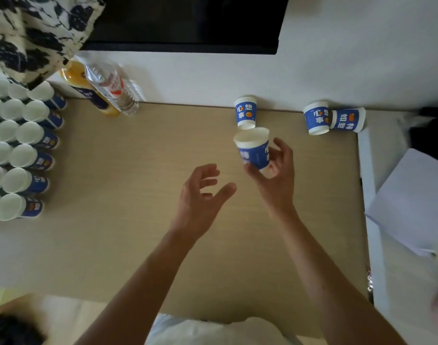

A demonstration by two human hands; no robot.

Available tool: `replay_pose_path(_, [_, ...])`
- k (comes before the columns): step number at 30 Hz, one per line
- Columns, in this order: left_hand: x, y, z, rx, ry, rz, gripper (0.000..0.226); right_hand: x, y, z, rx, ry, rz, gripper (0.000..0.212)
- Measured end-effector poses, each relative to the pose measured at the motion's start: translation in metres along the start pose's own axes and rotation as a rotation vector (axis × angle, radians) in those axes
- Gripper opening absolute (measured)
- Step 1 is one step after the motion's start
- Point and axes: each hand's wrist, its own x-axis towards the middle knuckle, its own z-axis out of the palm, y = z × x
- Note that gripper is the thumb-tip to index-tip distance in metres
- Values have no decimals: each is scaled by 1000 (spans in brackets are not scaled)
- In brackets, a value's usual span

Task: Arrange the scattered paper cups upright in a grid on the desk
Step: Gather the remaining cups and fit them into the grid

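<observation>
Blue-and-white paper cup (254,150) is sitting in my R hand (275,168), thumb & fingers curling round its lower half, mouth up, tilting a bit, just above the wood desk (138,170). L hand (203,192) is hovering near it, fingers spread loose, gripping nothing. Grid of cups (21,155) is standing at the desk's L edge, while a back cup (246,115) and a cup pair (316,120) are sitting by the wall.
</observation>
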Motion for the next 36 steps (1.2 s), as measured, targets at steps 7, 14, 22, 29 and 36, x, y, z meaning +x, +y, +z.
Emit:
replay_pose_path(7, [5, 16, 22, -89, -18, 101, 62, -58, -19, 3, 75, -115, -54, 86])
replay_pose_path(14, [12, 13, 6, -146, 177, 119, 53, -20, -15, -18, 4, -465, -108, 88])
replay_pose_path(22, [-15, -5, -20, -114, 328, 37, 53, 133, 19, 31, -261, -16, 216, 68])
replay_pose_path(29, [-47, -23, -26, -97, 381, -2, 55, 199, 57, 80, -334, 17, 328, 78])
replay_pose_path(36, [-56, -28, -42, -92, 400, 9, 55, 191, 55, 86, -273, 49, 365, 71])
